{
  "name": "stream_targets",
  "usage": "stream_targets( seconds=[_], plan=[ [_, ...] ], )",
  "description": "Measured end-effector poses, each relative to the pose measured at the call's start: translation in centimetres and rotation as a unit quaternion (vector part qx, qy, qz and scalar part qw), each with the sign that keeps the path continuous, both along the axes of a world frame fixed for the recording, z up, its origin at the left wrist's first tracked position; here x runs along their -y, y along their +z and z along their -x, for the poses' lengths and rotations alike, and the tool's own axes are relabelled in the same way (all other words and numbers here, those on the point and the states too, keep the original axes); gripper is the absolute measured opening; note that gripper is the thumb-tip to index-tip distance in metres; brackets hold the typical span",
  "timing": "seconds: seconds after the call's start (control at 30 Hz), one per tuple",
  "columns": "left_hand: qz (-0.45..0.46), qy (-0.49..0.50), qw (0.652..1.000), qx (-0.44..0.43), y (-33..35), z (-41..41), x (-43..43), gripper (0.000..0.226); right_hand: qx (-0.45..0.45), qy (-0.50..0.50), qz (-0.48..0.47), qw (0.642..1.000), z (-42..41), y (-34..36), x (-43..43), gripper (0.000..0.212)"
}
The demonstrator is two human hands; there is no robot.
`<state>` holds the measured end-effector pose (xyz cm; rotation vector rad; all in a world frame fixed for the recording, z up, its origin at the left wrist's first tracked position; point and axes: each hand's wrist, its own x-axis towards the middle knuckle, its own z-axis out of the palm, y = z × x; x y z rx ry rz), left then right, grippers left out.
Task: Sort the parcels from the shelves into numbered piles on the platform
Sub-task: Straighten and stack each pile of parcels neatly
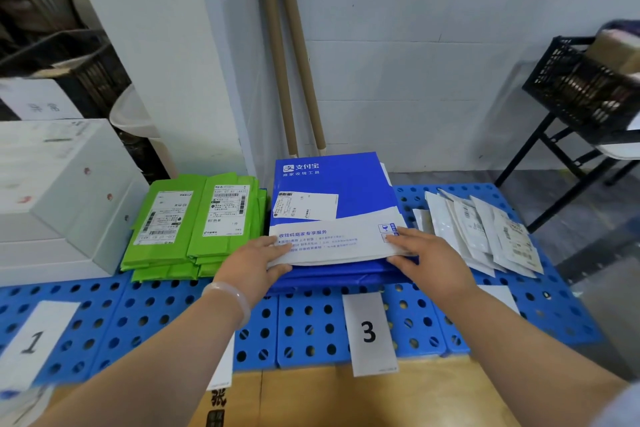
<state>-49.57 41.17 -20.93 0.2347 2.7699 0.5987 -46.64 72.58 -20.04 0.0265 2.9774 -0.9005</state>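
Blue-white flat parcel (349,180), label (306,206) on top; left hand (254,262), right hand (429,256) pinch near edge.

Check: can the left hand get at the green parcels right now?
Probably yes: the green parcels lie just beside the left hand, nothing between them, though it grips the blue-and-white parcel.

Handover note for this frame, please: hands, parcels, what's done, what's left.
Left hand and right hand each hold a near corner of the blue-and-white parcel, which lies on the pile behind card 3.
Done: green parcels stacked to its left, white envelopes to its right, white boxes behind card 1.
Left: release it; shelves out of view.
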Motion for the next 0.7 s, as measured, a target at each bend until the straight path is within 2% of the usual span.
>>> stream_targets(
  seconds=[0.23,0.43,0.57,0.7],
  plan=[
    [0.019,-0.002,1.000,-0.015,-0.7,-0.5,-0.5,0.057,0.037,-0.009,-0.014,0.999,-0.5,-0.9,0.2,0.048],
    [0.035,-0.015,0.999,-0.026,-1.1,-0.6,-0.4,0.064,0.028,-0.124,0.098,0.987,-0.5,-0.8,0.4,0.039],
    [0.054,-0.035,0.997,-0.049,-1.5,-1.0,0.0,0.055,0.032,-0.155,0.165,0.974,-0.5,-0.5,0.9,0.037],
    [0.080,-0.049,0.993,-0.066,-1.8,-1.6,0.4,0.051,0.030,-0.157,0.186,0.969,-1.2,-0.5,1.0,0.036]
  ],
)
